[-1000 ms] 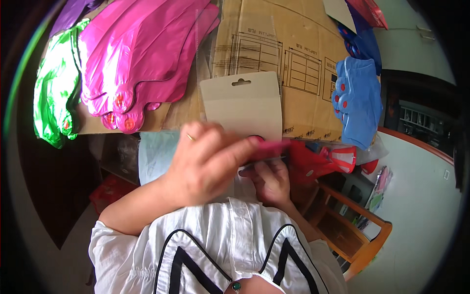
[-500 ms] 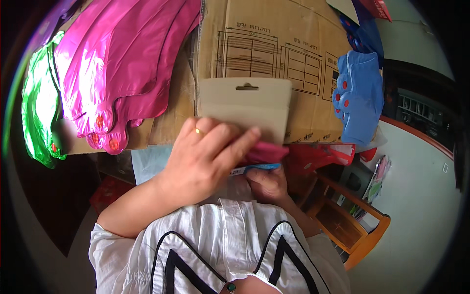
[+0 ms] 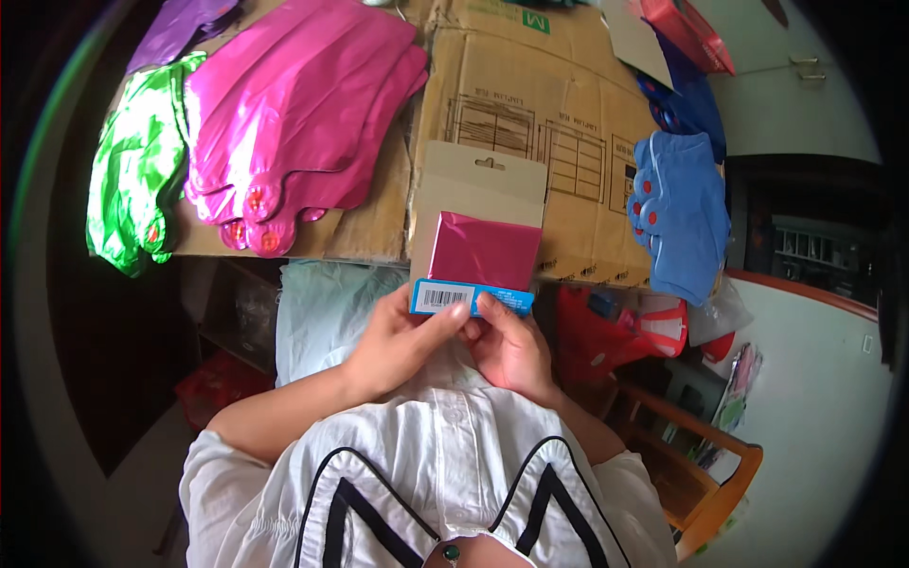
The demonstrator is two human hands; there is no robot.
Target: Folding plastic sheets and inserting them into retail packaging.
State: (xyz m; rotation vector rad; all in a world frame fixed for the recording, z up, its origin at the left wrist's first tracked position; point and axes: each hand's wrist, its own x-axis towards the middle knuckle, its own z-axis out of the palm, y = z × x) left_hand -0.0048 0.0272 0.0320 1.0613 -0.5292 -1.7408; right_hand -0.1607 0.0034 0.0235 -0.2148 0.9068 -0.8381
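A beige hanging card (image 3: 483, 185) with a slot at its top stands tilted up in front of me, past the cardboard's near edge. Flat against it lies a folded piece of magenta foil (image 3: 483, 251). A blue strip with a barcode (image 3: 445, 296) crosses the lower end, over the foil's bottom edge. My left hand (image 3: 393, 341) is closed on the lower left of the card, its thumb pressing the blue strip. At the lower right my right hand (image 3: 511, 355) pinches the same strip with its thumb, fingers behind.
Flat cardboard (image 3: 587, 237) covers the work surface. Overlapping shiny pink foil pieces (image 3: 294, 104) lie at the left, beside green foil (image 3: 137, 170) and purple foil (image 3: 180, 33). Light blue pieces with red dots (image 3: 686, 213) rest at the right. A wooden chair (image 3: 729, 483) stands lower right.
My left hand has moved down off the card's front to its lower edge, uncovering the magenta foil and blue strip. The view has shifted, and the right hand still holds the strip.
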